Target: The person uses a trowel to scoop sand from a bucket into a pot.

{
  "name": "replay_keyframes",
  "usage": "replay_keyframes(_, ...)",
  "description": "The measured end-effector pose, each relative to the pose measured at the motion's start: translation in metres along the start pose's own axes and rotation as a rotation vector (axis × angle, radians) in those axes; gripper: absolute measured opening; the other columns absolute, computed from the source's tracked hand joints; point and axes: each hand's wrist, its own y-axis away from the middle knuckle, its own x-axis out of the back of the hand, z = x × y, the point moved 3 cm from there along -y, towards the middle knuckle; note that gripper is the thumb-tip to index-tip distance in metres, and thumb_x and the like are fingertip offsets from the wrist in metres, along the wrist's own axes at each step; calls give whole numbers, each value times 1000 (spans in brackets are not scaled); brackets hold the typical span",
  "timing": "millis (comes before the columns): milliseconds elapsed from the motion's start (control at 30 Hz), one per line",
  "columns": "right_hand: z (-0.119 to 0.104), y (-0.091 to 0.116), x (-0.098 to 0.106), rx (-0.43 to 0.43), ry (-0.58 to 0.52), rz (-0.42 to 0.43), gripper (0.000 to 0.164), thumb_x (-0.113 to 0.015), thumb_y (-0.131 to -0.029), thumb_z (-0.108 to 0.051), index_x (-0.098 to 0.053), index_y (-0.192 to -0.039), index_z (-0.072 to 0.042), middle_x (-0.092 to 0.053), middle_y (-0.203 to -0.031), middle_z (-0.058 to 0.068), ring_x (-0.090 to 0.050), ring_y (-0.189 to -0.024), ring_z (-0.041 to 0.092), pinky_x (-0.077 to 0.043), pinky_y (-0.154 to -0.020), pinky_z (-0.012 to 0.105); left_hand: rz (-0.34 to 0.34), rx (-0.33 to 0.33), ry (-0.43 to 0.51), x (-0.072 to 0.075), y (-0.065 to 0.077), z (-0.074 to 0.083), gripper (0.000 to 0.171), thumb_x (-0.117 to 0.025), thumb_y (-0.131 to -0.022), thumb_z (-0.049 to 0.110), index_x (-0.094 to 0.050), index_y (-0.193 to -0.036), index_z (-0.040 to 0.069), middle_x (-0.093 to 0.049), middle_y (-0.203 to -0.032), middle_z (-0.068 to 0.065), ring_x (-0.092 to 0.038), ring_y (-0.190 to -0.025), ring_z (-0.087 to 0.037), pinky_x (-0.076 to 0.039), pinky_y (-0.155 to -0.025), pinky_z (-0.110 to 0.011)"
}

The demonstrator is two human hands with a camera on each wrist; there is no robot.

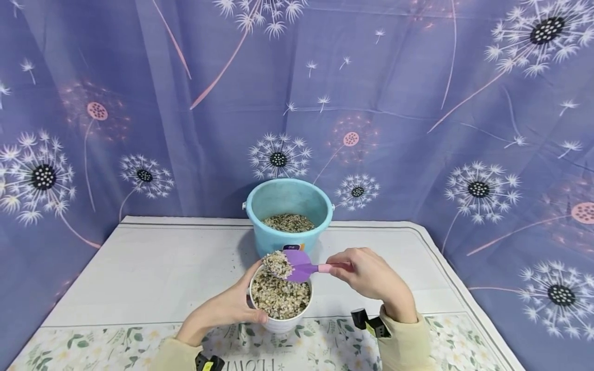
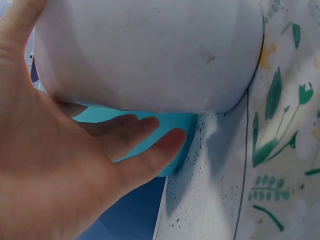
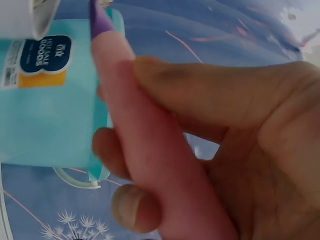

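Note:
A white pot [image 1: 277, 324] full of pale and dark grit [image 1: 280, 298] stands near the table's front. My left hand [image 1: 232, 305] holds it from the left, thumb at the near side and index finger at the far rim. Beneath the pot's side, other fingers of the left hand [image 2: 125, 145] reach out in the left wrist view. My right hand [image 1: 368, 270] grips the pink handle [image 3: 145, 135] of a purple trowel [image 1: 297, 265]. Its blade hangs over the pot's far rim, with a heap of grit [image 1: 277, 265] at the tip.
Behind the pot stands a light blue bucket [image 1: 269, 237] with more grit [image 1: 289, 222] at its bottom. A flower-printed mat [image 1: 120, 342] covers the front of the white table [image 1: 153, 268]. A purple dandelion-print curtain [image 1: 223, 134] hangs behind and at both sides.

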Motion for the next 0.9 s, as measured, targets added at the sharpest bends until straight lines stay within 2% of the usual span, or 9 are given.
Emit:
replay_keyframes(200,-4,3,-3,-15,31,8,11,-69,-91,-27,-76,-99,-24,-63,-78,-21,-55,-68,-1,-49,-65,28,1,24,6,0,2,0,129,-82,-70,56,5,-157,17,-10,-158,-23,-20,-141,-43,-19,-111,-63)
replay_keyframes(333,-5,4,-3,-86,71,16,12,-72,-89,-24,-77,-101,-25,-64,-80,-18,-57,-72,2,-50,-63,30,9,30,-11,1,3,2,128,-83,-70,54,4,-157,14,-12,-158,-24,-21,-141,-43,-20,-110,-64)
replay_keyframes(433,-5,4,-3,-138,104,28,16,-74,-87,-22,-77,-102,-25,-64,-81,-16,-58,-73,4,-50,-61,31,10,34,7,1,3,2,128,-84,-71,52,4,-157,12,-12,-157,-24,-23,-140,-43,-22,-110,-62)
replay_keyframes(667,-3,4,-7,-169,104,34,19,-76,-85,-21,-77,-104,-21,-70,-88,-10,-62,-77,9,-53,-65,35,-1,33,59,-2,4,-1,128,-86,-71,46,4,-156,10,-15,-155,-26,-28,-137,-42,-29,-109,-56)
replay_keyframes(900,-3,5,-6,-137,155,53,12,-75,-86,-21,-76,-95,-29,-55,-72,-17,-53,-68,5,-45,-53,29,-4,28,45,-2,2,0,128,-87,-71,42,4,-156,12,-16,-155,-25,-31,-136,-42,-33,-108,-52)
